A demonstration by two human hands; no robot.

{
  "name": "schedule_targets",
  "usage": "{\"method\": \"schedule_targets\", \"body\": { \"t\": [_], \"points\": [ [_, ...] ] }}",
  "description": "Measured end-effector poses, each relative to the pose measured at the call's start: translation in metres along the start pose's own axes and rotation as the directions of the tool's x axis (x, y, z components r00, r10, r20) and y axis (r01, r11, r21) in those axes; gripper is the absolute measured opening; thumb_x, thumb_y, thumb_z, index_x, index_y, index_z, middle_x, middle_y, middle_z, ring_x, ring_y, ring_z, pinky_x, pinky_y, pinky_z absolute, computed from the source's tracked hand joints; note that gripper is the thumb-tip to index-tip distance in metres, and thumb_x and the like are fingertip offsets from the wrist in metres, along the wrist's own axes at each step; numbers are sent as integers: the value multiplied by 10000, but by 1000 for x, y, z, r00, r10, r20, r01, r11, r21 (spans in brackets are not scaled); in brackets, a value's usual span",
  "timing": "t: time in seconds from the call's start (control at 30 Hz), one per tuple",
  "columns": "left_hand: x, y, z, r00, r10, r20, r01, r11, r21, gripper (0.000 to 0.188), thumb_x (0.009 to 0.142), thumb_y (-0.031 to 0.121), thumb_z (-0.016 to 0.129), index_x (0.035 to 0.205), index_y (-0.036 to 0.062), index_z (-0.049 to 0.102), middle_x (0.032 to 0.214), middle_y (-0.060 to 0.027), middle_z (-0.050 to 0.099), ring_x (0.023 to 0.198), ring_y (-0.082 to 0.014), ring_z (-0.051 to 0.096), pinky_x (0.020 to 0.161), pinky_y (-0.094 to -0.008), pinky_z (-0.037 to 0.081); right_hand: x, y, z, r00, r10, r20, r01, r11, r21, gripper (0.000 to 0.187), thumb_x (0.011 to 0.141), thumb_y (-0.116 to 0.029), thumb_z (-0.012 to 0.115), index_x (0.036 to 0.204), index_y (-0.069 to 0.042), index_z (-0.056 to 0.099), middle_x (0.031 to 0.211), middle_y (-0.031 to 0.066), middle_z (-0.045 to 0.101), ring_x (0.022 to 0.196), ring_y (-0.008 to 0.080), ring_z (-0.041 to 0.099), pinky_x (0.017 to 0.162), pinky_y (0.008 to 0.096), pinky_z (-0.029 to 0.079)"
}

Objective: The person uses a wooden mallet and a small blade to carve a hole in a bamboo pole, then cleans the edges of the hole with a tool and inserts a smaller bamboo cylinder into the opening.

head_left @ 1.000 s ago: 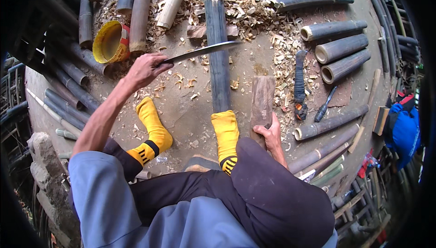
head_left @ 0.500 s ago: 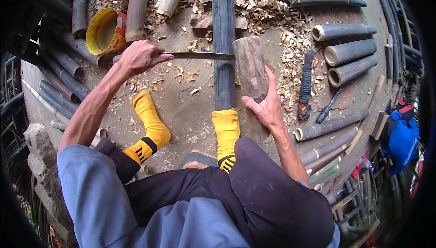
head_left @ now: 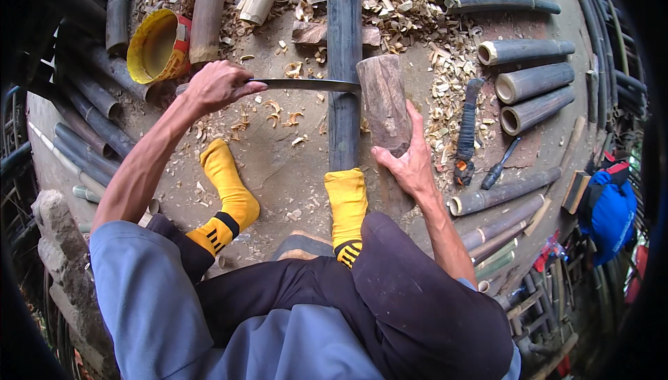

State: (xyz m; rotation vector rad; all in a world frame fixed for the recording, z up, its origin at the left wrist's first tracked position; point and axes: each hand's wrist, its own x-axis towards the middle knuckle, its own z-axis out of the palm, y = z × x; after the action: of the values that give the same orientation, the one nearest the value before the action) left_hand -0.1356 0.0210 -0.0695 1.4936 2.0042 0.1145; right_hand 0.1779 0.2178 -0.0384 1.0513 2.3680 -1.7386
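A dark bamboo pole (head_left: 344, 126) lies lengthwise ahead of me. Its near end meets my right foot in a yellow sock (head_left: 346, 195). My left hand (head_left: 220, 89) is closed around the handle of a knife, most of which the fingers cover. The knife's long, thin blade (head_left: 299, 84) crosses the pole from left to right. To the right of the pole, my right hand (head_left: 410, 161) grips the lower part of a short, thick log (head_left: 385, 98), worn and brown. The log's top stands close to the blade's tip; whether they touch, I cannot tell.
A block (head_left: 306, 33) lies under the pole. Wood shavings (head_left: 396, 4) cover the far ground. Left stands a yellow-red bucket (head_left: 158, 46) among bamboo poles. Right lie cut bamboo pieces (head_left: 534, 82), a black-wrapped tool (head_left: 468, 129) and a small dark-handled tool (head_left: 501, 164). A blue bag (head_left: 609, 216) sits farther right.
The view has shifted very slightly. Both hands, the knife, the log and the pole keep the same places relative to each other.
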Motion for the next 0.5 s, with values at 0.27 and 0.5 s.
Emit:
{"method": "schedule_targets", "body": {
  "t": [0.27, 0.5],
  "points": [
    [6, -8, 12, 1000, 3, 25, -3, 1000, 27, 599, 884, 584, 445, 751, 42, 664, 575, -188, 556, 560, -376, 566, 538, -445, 446, 14, -81, -54, 982, -186, -34, 189, 960, 208, 905, 650, -234, 765, 1385, -4, 290, 1231, 198, 519, 1114, 272, 538, 974, 358, 418],
    [15, -8, 13, 999, 38, 19, -39, 998, 49, 548, 889, 514, 500, 733, 8, 640, 575, -219, 527, 552, -390, 544, 535, -443, 433, 49, -58, -31, 987, -83, 137, 81, 996, 24, 828, 707, -277, 731, 1376, -12, 320, 1276, 208, 491, 1161, 277, 503, 987, 369, 402]
  ]
}}
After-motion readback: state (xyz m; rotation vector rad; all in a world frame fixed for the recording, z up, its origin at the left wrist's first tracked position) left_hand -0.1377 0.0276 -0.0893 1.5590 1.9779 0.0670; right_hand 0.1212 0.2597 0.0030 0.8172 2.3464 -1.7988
